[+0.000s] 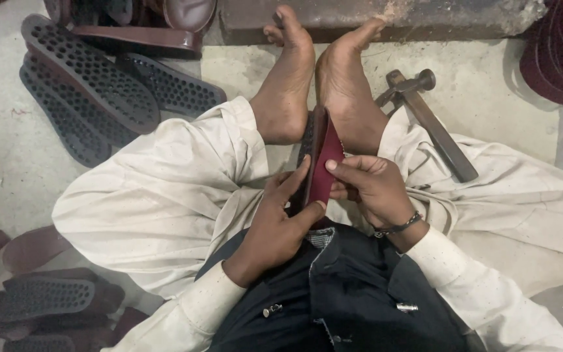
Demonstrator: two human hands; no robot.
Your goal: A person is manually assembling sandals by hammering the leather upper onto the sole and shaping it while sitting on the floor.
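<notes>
Shoe sole [320, 163] with a maroon insole face, stood on edge between the two bare feet [324, 78], heel end toward the body and toe end wedged between the feet. Clamped at its near end by both hands. Left hand [278, 225] wrapped around the left side, thumb laid up along the maroon face, fingers hidden behind the dark studded underside; grip closed on the sole. Right hand [373, 189] pressed on the right side, index finger reaching across the top edge of the maroon face, remaining fingers curled against the side; grip likewise closed on the sole. Dark bracelet [399, 226] at the right wrist.

Seated on a pale concrete floor [8, 156], legs in loose off-white trousers [164, 189], dark waistcoat [333, 293] over white sleeves. Hammer [428, 117] with a wooden handle lying on the floor just right of the right foot, handle partly resting on the trouser cloth. Stack of dark studded outsoles [92, 91] at upper left, well apart from the hands. More soles [43, 300], brown and black, piled at lower left. Stone step [386, 16] along the top, toes resting against it. Pile of maroon pieces [558, 58] at upper right.
</notes>
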